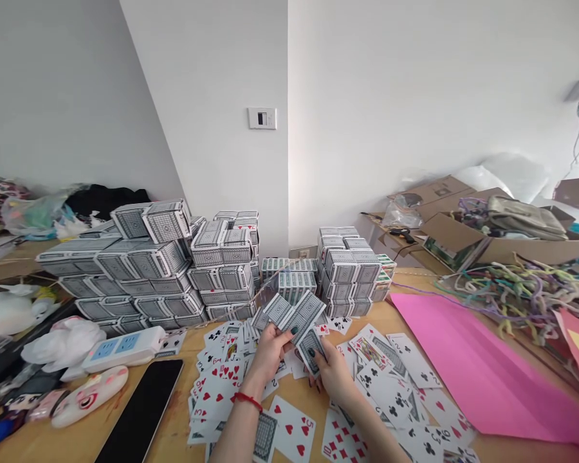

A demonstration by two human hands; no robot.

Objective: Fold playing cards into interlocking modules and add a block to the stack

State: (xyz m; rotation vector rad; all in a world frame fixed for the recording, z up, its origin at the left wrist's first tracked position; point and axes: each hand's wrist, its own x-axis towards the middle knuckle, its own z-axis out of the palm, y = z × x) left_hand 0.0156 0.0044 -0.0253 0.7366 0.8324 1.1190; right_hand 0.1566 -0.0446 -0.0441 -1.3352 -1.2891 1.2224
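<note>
the left hand [274,347] pinches a few fanned cards [307,314] under its thumb, seemingly to hold them apart. the right hand [335,370] pinches one card [309,351] near its lower end, probably for control. these point towards twelve, backs up. loose cards [217,395] lie spread around and below. card stacks [145,263] stand at ten, probably packed tight for steadiness; phone [139,411] at eight, pink sheet [473,366] at three.

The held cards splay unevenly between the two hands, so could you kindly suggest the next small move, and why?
The right hand might turn its card into line with the cards in the left hand, since they sit at different angles.
</note>
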